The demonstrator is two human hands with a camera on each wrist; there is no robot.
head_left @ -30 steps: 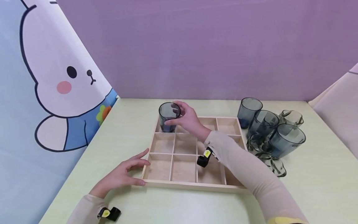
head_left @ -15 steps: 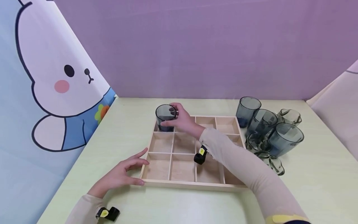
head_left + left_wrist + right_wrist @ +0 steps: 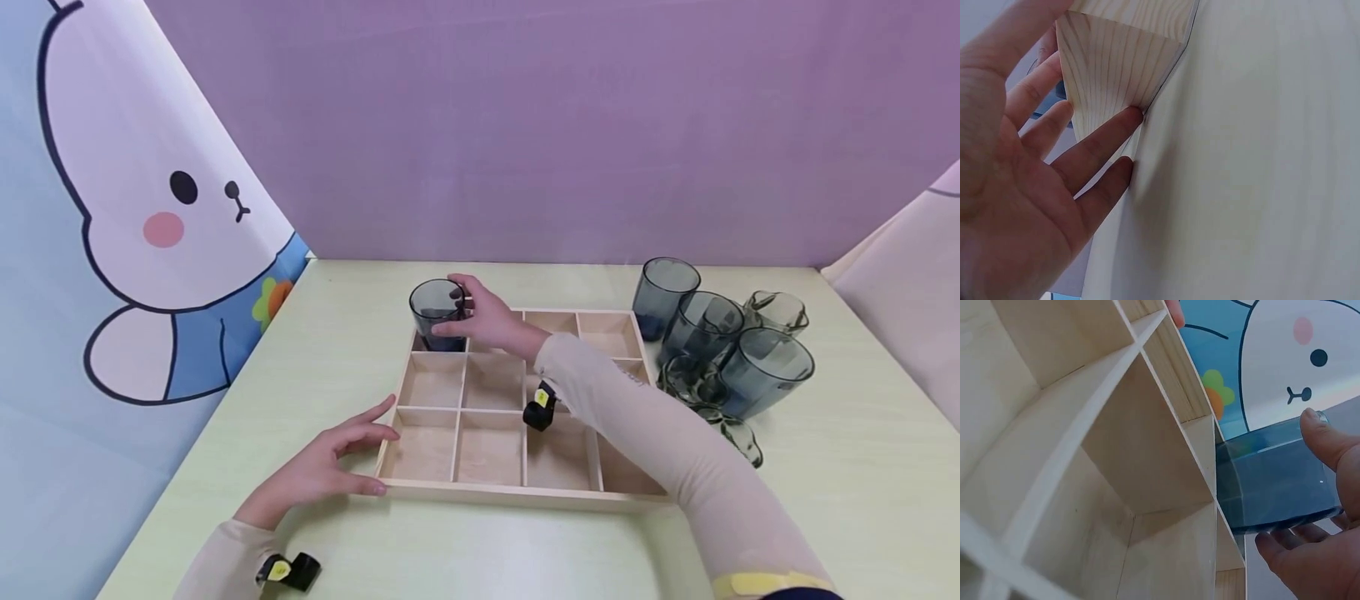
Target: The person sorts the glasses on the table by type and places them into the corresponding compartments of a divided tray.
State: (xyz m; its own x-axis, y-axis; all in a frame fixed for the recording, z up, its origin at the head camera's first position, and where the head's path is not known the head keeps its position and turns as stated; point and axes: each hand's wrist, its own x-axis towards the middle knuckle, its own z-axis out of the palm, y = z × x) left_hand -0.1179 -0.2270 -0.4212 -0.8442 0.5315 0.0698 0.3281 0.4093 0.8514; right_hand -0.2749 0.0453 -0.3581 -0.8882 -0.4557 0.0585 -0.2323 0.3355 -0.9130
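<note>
A smoky blue-grey drinking glass stands upright at the back-left compartment of a divided wooden tray, its lower part behind the compartment's front wall. My right hand holds the glass from its right side, thumb in front and fingers behind. In the right wrist view the glass sits between thumb and fingers, its base end inside the compartment. At the tray's front-left corner is my left hand, fingers spread nearly straight. Its fingertips touch the tray's outer wall in the left wrist view.
Right of the tray stand several matching glasses. Among them are wavy-rimmed clear grey glass pieces. A purple backdrop rises behind the pale table, and a cartoon-printed cloth hangs at the left.
My right hand and the glass have shifted slightly left within the back-left compartment. The left hand keeps its place at the tray corner. The whole head view has drifted a little.
</note>
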